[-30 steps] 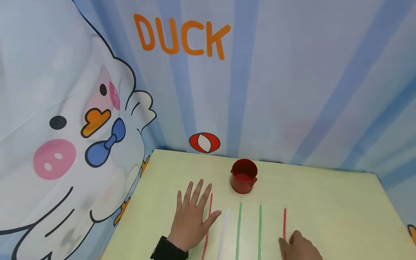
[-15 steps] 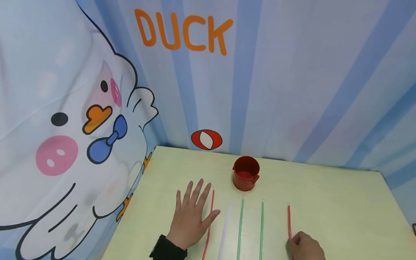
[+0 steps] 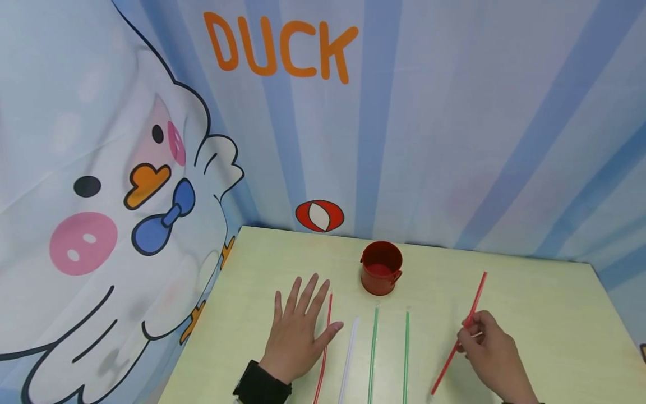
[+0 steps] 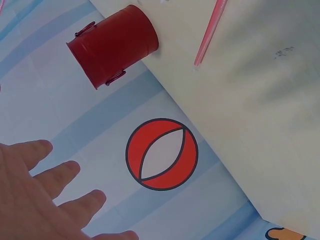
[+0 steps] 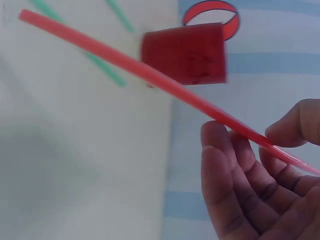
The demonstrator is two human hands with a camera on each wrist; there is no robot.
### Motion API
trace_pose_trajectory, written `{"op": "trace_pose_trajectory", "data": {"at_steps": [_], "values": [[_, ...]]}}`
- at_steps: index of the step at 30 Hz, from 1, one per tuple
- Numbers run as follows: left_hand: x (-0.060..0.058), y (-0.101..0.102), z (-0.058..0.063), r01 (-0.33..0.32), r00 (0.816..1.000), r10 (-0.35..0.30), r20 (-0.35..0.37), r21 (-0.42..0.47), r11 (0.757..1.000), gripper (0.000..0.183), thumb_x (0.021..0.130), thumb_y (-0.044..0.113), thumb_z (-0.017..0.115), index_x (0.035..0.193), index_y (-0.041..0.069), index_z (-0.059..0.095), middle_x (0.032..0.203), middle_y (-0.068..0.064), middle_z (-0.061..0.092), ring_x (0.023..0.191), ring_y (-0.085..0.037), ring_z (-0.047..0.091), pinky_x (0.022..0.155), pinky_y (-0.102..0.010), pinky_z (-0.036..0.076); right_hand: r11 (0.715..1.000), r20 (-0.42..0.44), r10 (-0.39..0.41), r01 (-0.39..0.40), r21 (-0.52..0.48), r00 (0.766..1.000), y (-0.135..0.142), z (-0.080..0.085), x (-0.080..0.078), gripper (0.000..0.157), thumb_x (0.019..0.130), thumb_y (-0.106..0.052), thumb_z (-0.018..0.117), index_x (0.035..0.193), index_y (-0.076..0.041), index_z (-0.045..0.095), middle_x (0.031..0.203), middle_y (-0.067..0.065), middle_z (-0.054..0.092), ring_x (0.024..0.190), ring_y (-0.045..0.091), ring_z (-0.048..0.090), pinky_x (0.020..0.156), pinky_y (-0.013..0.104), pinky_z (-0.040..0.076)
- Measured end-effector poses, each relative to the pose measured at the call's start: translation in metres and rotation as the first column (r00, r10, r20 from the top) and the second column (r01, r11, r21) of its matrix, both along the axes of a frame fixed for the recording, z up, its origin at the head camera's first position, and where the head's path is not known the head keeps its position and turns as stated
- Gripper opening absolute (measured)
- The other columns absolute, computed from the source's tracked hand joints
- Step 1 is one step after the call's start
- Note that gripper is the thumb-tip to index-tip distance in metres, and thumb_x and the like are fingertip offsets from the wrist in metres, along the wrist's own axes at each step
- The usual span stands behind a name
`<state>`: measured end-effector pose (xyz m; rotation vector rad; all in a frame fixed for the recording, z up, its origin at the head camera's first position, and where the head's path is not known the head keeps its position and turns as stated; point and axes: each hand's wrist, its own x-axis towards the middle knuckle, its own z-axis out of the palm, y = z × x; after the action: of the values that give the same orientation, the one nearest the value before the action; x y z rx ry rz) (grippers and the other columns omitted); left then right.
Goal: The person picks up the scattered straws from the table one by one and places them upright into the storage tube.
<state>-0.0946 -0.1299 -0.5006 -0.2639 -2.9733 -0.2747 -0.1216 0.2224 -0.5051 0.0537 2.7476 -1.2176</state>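
Note:
My right hand (image 3: pixel 492 350) pinches a red straw (image 3: pixel 474 303) between thumb and fingers, and the straw tilts with its upper end to the right. The right wrist view shows this same red straw (image 5: pixel 150 75) running from the upper left into the fingers. My left hand (image 3: pixel 295 342) has its fingers spread and holds nothing, right beside another red straw (image 3: pixel 321 370). To its right lie a pale lilac straw (image 3: pixel 349 356) and two green straws, one (image 3: pixel 373 353) left of the other (image 3: pixel 406 353). A small red bucket (image 3: pixel 379 283) stands upright behind them.
The pale yellow table (image 3: pixel 545 325) ends at the back against a blue striped cloth (image 3: pixel 434 140) with the word DUCK. At the left the cloth carries a large cartoon duck (image 3: pixel 116 140).
My right hand has picked up the rightmost red straw from the table and moved it up and slightly right, tilting it. My left hand stays in about the same place.

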Motion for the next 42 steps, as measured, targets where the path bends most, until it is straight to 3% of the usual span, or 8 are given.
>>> {"op": "trace_pose_trajectory", "data": {"at_steps": [4, 9, 15, 19, 26, 33, 37, 42], "values": [[-0.001, 0.0, 0.0, -0.002, 1.0, 0.002, -0.003, 0.003, 1.0, 0.08, 0.092, 0.069, 0.04, 0.156, 0.029, 0.012, 0.161, -0.001, 0.01, 0.142, -0.03, 0.002, 0.107, -0.072, 0.013, 0.999, -0.237, 0.014, -0.007, 0.032, 0.971, -0.011, 0.029, -0.013, 0.014, 0.097, -0.013, 0.049, 0.108, -0.005, 0.051, 0.088, 0.009, 0.065, 0.07, 0.014, 0.063, 0.056, 0.032, 0.054], [-0.001, 0.0, 0.001, 0.0, 1.0, 0.0, -0.002, -0.004, 1.0, 0.08, 0.092, 0.07, 0.037, 0.156, 0.029, 0.01, 0.161, -0.001, 0.01, 0.142, -0.03, 0.004, 0.106, -0.073, 0.013, 0.999, -0.478, 0.054, -0.047, 0.026, 0.877, -0.024, 0.059, -0.036, 0.015, 0.095, -0.009, 0.055, 0.109, -0.005, 0.053, 0.091, 0.008, 0.066, 0.076, 0.015, 0.064, 0.06, 0.028, 0.055], [0.0, 0.0, 0.002, -0.001, 1.0, 0.001, 0.003, -0.007, 1.0, 0.08, 0.092, 0.071, 0.035, 0.156, 0.029, 0.01, 0.161, 0.0, 0.009, 0.142, -0.03, 0.004, 0.107, -0.072, 0.013, 0.996, -0.609, 0.068, -0.086, -0.001, 0.79, -0.044, 0.088, -0.07, 0.018, 0.094, -0.009, 0.057, 0.11, -0.002, 0.054, 0.098, 0.011, 0.065, 0.081, 0.021, 0.065, 0.067, 0.047, 0.057], [0.002, 0.0, 0.003, 0.001, 1.0, -0.001, 0.009, 0.007, 1.0, 0.08, 0.092, 0.07, 0.037, 0.156, 0.03, 0.01, 0.161, 0.001, 0.009, 0.142, -0.029, 0.003, 0.107, -0.072, 0.01, 0.99, -0.638, 0.085, -0.136, -0.03, 0.765, -0.061, 0.099, -0.093, 0.018, 0.094, -0.008, 0.056, 0.109, 0.0, 0.053, 0.103, 0.014, 0.064, 0.082, 0.024, 0.066, 0.068, 0.052, 0.057], [0.004, 0.003, 0.0, 0.022, 1.0, -0.022, 0.01, 0.007, 1.0, 0.08, 0.092, 0.072, 0.035, 0.155, 0.032, 0.009, 0.161, 0.002, 0.007, 0.142, -0.029, -0.001, 0.107, -0.073, 0.01, 0.983, -0.614, 0.168, -0.179, 0.045, 0.771, -0.088, 0.095, -0.124, 0.018, 0.094, -0.007, 0.054, 0.111, -0.001, 0.054, 0.098, 0.015, 0.064, 0.081, 0.025, 0.065, 0.065, 0.05, 0.056], [0.007, 0.009, 0.0, 0.037, 0.999, -0.037, 0.008, 0.007, 0.999, 0.079, 0.091, 0.072, 0.035, 0.155, 0.033, 0.011, 0.161, 0.002, 0.008, 0.142, -0.03, 0.002, 0.106, -0.073, 0.012, 0.97, -0.452, 0.242, -0.211, 0.119, 0.858, -0.106, 0.076, -0.144, 0.035, 0.097, -0.012, 0.053, 0.128, 0.002, 0.049, 0.105, 0.019, 0.062, 0.087, 0.03, 0.063, 0.065, 0.05, 0.057], [0.008, 0.011, 0.0, 0.031, 0.999, -0.031, 0.023, 0.018, 0.999, 0.079, 0.091, 0.073, 0.035, 0.155, 0.033, 0.01, 0.161, 0.003, 0.008, 0.142, -0.03, 0.006, 0.107, -0.072, 0.014, 0.958, -0.359, 0.281, -0.239, 0.155, 0.89, -0.108, 0.067, -0.147, 0.051, 0.098, -0.017, 0.051, 0.143, 0.004, 0.037, 0.115, 0.023, 0.059, 0.091, 0.031, 0.063, 0.068, 0.05, 0.057], [0.006, 0.012, -0.001, 0.024, 0.999, -0.025, 0.029, 0.03, 0.999, 0.079, 0.092, 0.073, 0.034, 0.155, 0.031, 0.014, 0.161, 0.002, 0.011, 0.141, -0.03, 0.011, 0.107, -0.071, 0.016, 0.961, -0.375, 0.275, -0.24, 0.138, 0.885, -0.099, 0.064, -0.139, 0.053, 0.097, -0.02, 0.05, 0.144, 0.001, 0.036, 0.116, 0.021, 0.058, 0.091, 0.03, 0.063, 0.07, 0.051, 0.056]]}}
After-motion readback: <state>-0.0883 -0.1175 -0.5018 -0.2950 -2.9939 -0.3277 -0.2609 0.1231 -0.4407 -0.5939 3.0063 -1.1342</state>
